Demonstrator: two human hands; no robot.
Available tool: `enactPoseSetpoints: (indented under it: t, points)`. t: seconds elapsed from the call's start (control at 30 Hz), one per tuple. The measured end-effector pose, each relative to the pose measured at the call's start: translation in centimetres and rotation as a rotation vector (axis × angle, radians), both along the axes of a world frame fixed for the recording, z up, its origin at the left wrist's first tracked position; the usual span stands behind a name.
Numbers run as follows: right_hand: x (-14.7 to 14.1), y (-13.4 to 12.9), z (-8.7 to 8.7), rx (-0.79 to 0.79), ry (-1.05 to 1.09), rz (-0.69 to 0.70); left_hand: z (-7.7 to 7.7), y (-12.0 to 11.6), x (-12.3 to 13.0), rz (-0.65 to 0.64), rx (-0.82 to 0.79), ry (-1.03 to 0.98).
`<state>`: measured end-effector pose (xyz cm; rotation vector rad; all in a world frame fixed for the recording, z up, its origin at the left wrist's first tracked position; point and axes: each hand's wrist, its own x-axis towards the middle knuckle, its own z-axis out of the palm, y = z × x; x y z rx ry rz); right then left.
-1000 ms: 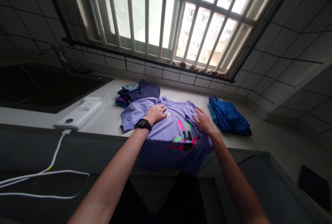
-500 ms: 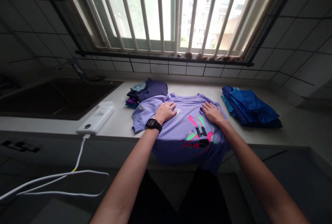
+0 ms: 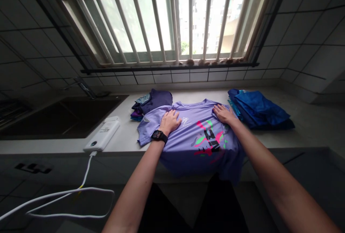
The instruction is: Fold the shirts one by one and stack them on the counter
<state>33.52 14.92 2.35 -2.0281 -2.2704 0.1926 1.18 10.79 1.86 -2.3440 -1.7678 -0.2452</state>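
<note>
Lilac fabric lies spread but unfolded: the printed T-shirt [image 3: 192, 134] is face up on the bench [image 3: 126, 137], its lower part hanging over the front edge. The left hand [image 3: 169, 122] rests open on its chest, fingers extended; the right hand [image 3: 225, 114] lies near the other shoulder, fingers also open on the cloth. Beyond it, the purple clothes pile [image 3: 159, 100] and blue clothes pile [image 3: 262, 109] look already folded; judging by those, only the shirt remains unfolded.
</note>
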Motion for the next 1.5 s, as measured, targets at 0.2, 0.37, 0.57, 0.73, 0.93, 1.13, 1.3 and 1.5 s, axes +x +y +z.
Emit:
enactPoseSetpoints:
  t: [0.2, 0.37, 0.57, 0.73, 0.93, 1.13, 1.3, 1.5]
  points:
    - [0.8, -0.2, 2.3, -0.084, 0.033, 0.048, 0.5, -0.4, 0.4, 0.023, 0.006, -0.008]
    - [-3.2, -0.8, 4.9, 0.061, -0.024, 0.099, 0.8, -0.6, 0.6, 0.013, -0.009, -0.022]
    - [-9.7, -2.6, 3.2, -0.042, 0.012, 0.304, 0.4, -0.6, 0.5, -0.001, -0.003, -0.018]
    - [-10.2, -2.7, 0.7, -0.029, 0.007, 0.264, 0.1, -0.4, 0.3, -0.013, -0.019, -0.030]
    - [-9.6, -1.6, 0.5, -0.006, 0.015, 0.215, 0.3, -0.4, 0.1, 0.039, -0.042, -0.042]
    - [-9.7, -1.5, 0.3, 0.033, 0.006, 0.222, 1.8, 0.0, 0.4, 0.015, -0.135, -0.158]
    - [-9.7, -1.4, 0.1, 0.052, 0.031, 0.236, 4.8, -1.3, -3.9, -0.013, -0.093, -0.528]
    - [-9.8, -1.4, 0.1, 0.054, 0.090, 0.230, 4.0, -4.7, -12.6, 0.603, 0.044, -0.759]
